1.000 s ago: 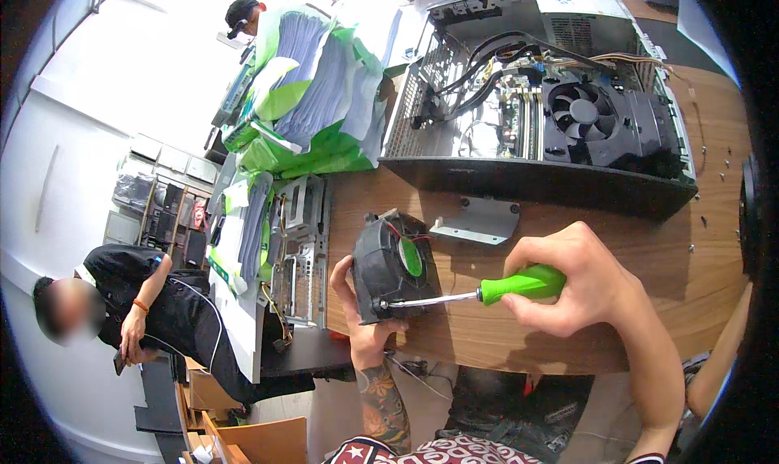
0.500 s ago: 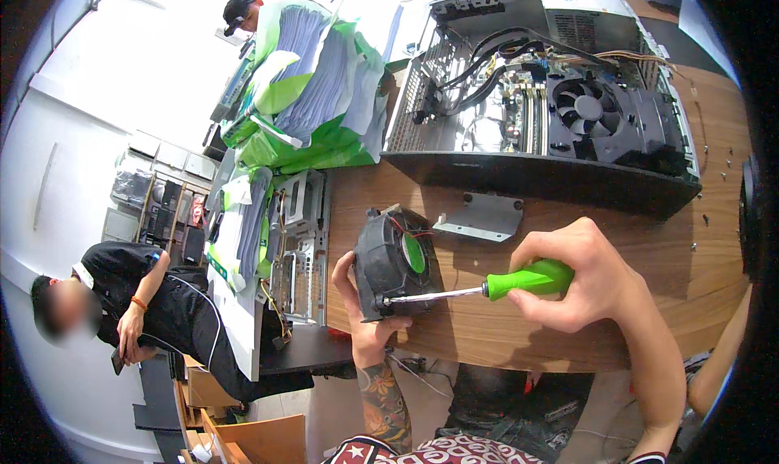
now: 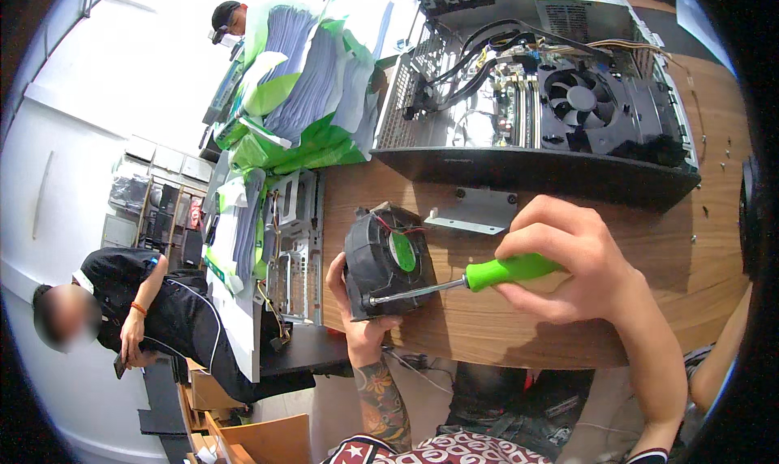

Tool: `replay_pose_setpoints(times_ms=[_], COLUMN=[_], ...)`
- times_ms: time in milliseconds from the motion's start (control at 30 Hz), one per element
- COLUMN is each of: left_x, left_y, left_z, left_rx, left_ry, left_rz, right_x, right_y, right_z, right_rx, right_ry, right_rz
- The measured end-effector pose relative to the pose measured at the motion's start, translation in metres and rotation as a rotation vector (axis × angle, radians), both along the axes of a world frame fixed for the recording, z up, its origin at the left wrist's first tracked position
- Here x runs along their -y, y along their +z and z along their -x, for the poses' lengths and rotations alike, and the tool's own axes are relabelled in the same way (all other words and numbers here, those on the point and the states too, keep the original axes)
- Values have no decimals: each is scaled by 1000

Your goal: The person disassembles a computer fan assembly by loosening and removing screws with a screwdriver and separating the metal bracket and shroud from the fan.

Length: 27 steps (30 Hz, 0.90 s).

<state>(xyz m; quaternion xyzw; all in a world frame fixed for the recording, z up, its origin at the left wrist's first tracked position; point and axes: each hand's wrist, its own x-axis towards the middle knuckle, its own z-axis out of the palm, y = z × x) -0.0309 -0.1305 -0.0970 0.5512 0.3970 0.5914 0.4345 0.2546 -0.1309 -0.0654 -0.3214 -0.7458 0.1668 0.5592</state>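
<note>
Left fingers (image 3: 336, 284) grip the cooling fan (image 3: 368, 257), right fingers (image 3: 542, 239) clasp the screwdriver (image 3: 497, 274) at the fan's three o'clock, and slanted pressure could make it slip.

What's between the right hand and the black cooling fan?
A green-handled screwdriver: in the head view, the right hand grips its handle, and its metal shaft reaches the lower part of the black cooling fan.

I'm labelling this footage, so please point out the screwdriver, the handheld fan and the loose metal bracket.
Screwdriver (image 3: 492, 275): head view, on its green handle.
Handheld fan (image 3: 373, 259): head view, on its black housing.
Metal bracket (image 3: 479, 207): head view, on its flat plate.
</note>
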Motion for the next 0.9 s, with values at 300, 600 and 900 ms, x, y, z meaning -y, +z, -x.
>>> replay_pose_setpoints(times_ms=[300, 600, 900], left_x=[3, 3, 2], left_y=[-2, -4, -2], left_z=[-2, 2, 1], left_rx=[115, 155, 170], left_ry=[8, 1, -7], left_rz=[29, 30, 17], right_x=[2, 2, -1], right_y=[3, -1, 5], right_z=[-3, -5, -5], right_rx=[-65, -31, -57], right_ry=[-20, 53, 46], right_rz=[-31, 91, 81])
